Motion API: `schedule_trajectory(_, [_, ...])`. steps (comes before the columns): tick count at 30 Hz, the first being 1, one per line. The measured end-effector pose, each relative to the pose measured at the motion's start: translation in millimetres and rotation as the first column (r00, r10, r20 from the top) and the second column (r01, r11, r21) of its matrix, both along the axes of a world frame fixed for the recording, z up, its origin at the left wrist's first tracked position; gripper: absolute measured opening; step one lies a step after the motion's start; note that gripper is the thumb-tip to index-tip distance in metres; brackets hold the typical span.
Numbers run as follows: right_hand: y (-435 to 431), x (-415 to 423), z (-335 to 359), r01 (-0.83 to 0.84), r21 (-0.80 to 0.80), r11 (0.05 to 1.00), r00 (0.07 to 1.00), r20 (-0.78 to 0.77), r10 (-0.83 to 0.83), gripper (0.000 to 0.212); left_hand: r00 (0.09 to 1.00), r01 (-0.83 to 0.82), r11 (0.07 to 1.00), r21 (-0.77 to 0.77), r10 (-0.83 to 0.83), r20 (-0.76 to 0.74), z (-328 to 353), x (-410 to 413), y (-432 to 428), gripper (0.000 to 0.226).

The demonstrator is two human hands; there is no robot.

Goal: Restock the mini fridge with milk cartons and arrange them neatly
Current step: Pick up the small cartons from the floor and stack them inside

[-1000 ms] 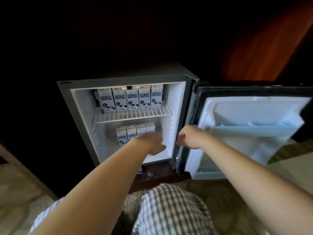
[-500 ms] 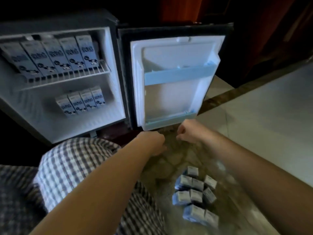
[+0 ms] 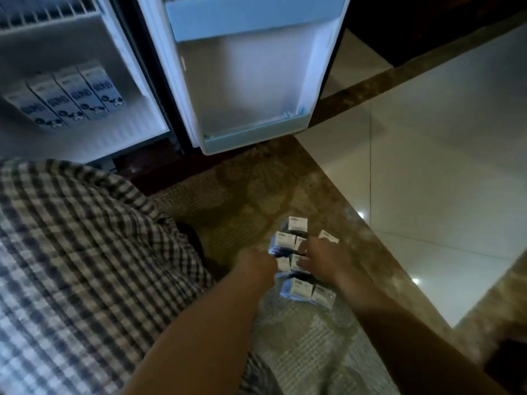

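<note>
the left hand [image 3: 258, 265] and right hand [image 3: 323, 260] reach down, close together; left fingers are hidden, right fingers lie stretched.

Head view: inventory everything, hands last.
mini fridge: one, white inside, upper left, open
wire shelf: one, white, top left
fridge door: one, white with pale blue rail, top centre
cartons in fridge: four, white and blue, row on fridge floor
cartons on rug: about eight, white and blue, lower centre
rug: one, brown patterned, under that cluster
tiled floor: pale, right
checked garment: one, dark and white, lower left
hands: two; left hand at cluster's left edge, right hand over its middle, grip unclear
</note>
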State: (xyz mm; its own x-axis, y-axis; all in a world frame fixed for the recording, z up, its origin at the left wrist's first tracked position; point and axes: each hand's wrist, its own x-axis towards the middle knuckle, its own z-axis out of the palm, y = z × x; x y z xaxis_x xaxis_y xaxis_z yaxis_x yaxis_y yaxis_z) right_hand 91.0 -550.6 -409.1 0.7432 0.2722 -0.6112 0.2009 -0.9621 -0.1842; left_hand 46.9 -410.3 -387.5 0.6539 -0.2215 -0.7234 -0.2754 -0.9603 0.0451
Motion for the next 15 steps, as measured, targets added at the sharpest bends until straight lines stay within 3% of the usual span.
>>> schedule_trajectory(3, [-14.3,-22.4,-23.2,0.019,-0.011,1.0,1.0,-0.001,-0.019,0.028,0.999,-0.018,1.0,0.008,0.018,-0.033,-18.9,-3.7,-7.9,0.04])
schedule_trajectory(9, [-29.1,-50.8,-59.3,-0.022,-0.008,1.0,0.999,0.037,0.023,0.047,0.997,-0.065,0.996,-0.066,0.068,0.04,-42.2,0.4,-19.7,0.044])
schedule_trajectory(15, [-27.4,-67.1,-81.4,-0.019,0.043,0.999,0.993,0.12,0.013,0.048,0.979,-0.204,0.975,-0.084,0.205,-0.001,-62.4,8.6,-23.0,0.042])
